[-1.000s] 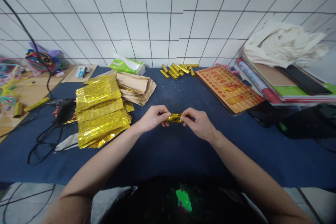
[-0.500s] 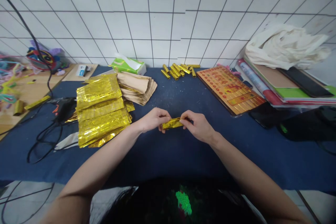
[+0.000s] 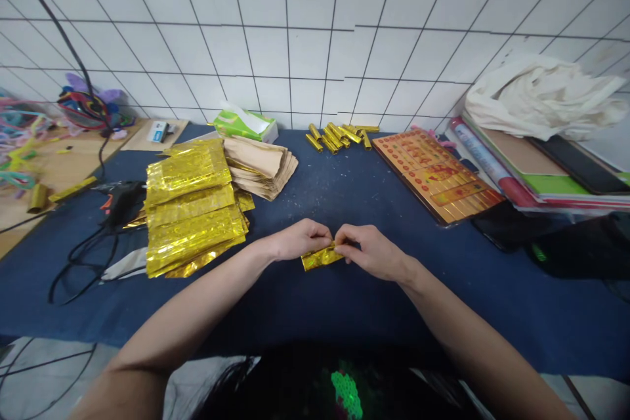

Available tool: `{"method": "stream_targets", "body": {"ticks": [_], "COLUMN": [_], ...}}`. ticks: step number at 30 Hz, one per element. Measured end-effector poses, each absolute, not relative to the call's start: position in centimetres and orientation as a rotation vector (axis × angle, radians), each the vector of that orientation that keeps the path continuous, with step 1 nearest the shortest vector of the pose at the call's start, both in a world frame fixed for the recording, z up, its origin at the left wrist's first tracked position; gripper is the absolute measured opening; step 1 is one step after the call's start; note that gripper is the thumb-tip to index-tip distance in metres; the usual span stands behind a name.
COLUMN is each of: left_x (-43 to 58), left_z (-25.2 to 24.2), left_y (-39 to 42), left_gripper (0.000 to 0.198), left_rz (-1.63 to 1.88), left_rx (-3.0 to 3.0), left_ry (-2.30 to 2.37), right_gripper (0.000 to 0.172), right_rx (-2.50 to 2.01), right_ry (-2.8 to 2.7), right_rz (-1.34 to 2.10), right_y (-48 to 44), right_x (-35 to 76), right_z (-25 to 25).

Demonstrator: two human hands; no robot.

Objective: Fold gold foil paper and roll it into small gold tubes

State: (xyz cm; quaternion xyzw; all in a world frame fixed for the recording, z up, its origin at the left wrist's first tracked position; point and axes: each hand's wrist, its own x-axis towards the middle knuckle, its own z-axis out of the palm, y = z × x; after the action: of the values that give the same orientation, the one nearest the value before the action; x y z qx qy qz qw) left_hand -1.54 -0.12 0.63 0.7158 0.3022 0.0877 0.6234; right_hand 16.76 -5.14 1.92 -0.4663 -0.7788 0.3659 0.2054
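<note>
Between my hands is a small strip of gold foil paper [image 3: 319, 258], partly rolled or folded, low over the blue cloth. My left hand [image 3: 305, 239] pinches its upper edge with the fingertips. At the strip's right end, my right hand [image 3: 364, 248] grips it between thumb and fingers. The fingertips of both hands nearly meet and hide part of the foil. To the left lie fanned stacks of gold foil sheets [image 3: 191, 177] and a pile of brown paper [image 3: 256, 167]. Several finished-looking gold rolls [image 3: 337, 138] lie near the wall.
A green tissue box [image 3: 246, 125] stands at the back. On the left are a black glue gun [image 3: 121, 200] with its cable and a wooden board [image 3: 20, 223]. A red-gold printed pack [image 3: 438, 174], a white cloth bag [image 3: 541, 98] and stacked folders lie on the right.
My left hand has shifted from the foil's left end toward its upper middle, closer to my right hand. The foil now shows lower and more tilted. The camera view has shifted slightly.
</note>
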Motion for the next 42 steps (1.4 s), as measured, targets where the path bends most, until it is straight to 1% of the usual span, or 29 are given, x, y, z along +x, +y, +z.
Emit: {"method": "stream_targets", "body": {"ticks": [7,10,13,16,22,26,28,34,39,42], "left_x": [-1.4,-1.4,-1.6,-1.6,-1.5,-1.7,-1.9,-2.0,-1.7,-1.7], "left_z": [0.9,1.4,1.7,1.7,1.8,2.4,2.6,2.3,2.2,2.6], "left_y": [-0.2,-0.4,-0.6,-0.8,-0.8,-0.8,-0.9,-0.8,-0.8,-1.0], "left_gripper": [0.017,0.017,0.019,0.019,0.018,0.029,0.032,0.018,0.018,0.019], "left_rz": [0.279,0.292,0.316,0.339,0.355,0.329,0.315,0.347,0.421,0.434], "left_rx": [1.774,1.846,1.908,1.925,1.907,1.901,1.884,1.992,2.055,2.158], "left_ry": [0.778,0.802,0.817,0.816,0.780,0.773,0.768,0.816,0.941,1.031], "right_gripper": [0.005,0.003,0.011,0.010,0.008,0.010,0.011,0.010,0.010,0.011], "right_rx": [-1.318,-1.296,-1.307,-1.357,-1.362,-1.381,-1.389,-1.379,-1.389,-1.380], "right_ry": [-2.040,-1.927,-1.807,-1.792,-1.836,-1.868,-1.874,-1.857,-1.808,-1.758], "right_rz": [1.083,1.209,1.312,1.346,1.289,1.230,1.209,1.132,1.035,1.051], "right_y": [-5.2,-5.2,-5.1,-4.9,-4.9,-4.9,-4.8,-4.9,-4.9,-4.9], "right_x": [16.8,16.8,16.8,17.0,17.1,17.2,17.3,17.3,17.1,17.1], "right_z": [2.1,1.8,1.3,1.1,1.6,1.8,1.7,1.5,1.4,1.4]}}
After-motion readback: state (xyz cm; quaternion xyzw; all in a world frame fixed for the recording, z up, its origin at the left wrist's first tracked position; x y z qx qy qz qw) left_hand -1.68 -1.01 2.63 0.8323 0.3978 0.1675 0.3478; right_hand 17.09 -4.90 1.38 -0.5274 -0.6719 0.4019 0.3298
